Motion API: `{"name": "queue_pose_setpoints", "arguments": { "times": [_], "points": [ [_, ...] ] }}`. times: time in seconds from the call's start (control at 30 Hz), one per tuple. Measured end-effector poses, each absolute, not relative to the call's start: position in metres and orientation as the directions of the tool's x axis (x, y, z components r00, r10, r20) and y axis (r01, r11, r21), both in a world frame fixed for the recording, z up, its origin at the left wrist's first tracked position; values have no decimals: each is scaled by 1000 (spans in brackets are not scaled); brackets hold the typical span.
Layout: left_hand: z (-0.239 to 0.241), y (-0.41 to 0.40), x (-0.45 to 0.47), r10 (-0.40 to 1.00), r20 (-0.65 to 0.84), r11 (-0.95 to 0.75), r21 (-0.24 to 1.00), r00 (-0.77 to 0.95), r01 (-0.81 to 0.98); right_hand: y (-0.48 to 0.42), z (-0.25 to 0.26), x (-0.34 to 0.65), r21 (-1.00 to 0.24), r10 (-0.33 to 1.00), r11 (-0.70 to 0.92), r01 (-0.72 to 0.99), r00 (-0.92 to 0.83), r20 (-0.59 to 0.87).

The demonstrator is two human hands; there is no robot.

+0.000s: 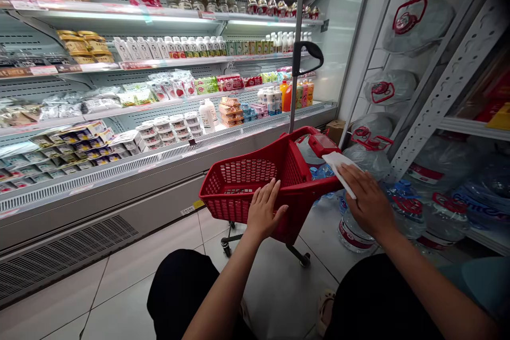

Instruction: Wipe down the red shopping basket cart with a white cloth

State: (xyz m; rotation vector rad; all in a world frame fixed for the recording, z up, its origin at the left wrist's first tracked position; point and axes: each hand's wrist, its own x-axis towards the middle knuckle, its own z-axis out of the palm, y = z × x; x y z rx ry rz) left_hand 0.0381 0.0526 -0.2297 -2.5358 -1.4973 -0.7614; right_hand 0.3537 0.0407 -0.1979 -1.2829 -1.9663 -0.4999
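Note:
A small red plastic shopping cart (239, 175) with lattice sides stands on the floor before me, its basket pointing left. My left hand (266, 208) lies against the near side of the basket, palm down and fingers stretched out, holding nothing. A folded white cloth (338, 167) is under the fingers of my right hand (367, 199), pressed on the cart's red handle end at the right. Whether it is fabric or paper I cannot tell. The thumb of that hand is largely hidden. A black-gripped pole (299, 64) rises behind the basket.
An open refrigerated display (167, 156) with cartons, cups and bottles on its shelves runs along the left and back. At right, large water bottles (354, 231) crowd the floor beside a white metal rack (446, 79). My knees frame the tiled floor (119, 297).

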Motion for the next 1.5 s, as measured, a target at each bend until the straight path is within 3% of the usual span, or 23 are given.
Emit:
{"name": "queue_pose_setpoints", "arguments": {
  "times": [0.17,0.37,0.57,0.73,1.03,1.3,1.5],
  "points": [
    [-227,56,27,773,447,-552,123,450,825,57,-194,374,-49,655,401,915,-249,714],
    [-241,52,12,821,465,-397,49,332,916,82,-197,378,-107,655,304,947,-126,745],
    [-248,48,33,813,470,-408,41,342,912,71,-228,299,91,637,467,879,-407,655],
    [-249,47,29,774,450,-500,2,445,866,72,-238,278,139,607,562,816,-520,601],
    [-249,40,-35,873,408,-320,60,269,946,112,-223,343,3,686,358,934,-265,677],
    [-259,38,-30,861,461,-273,57,217,960,81,-263,228,-6,650,605,796,-490,581],
    [-254,29,-30,875,437,-251,44,208,967,101,-250,266,27,652,593,805,-500,569]
  ]
}}
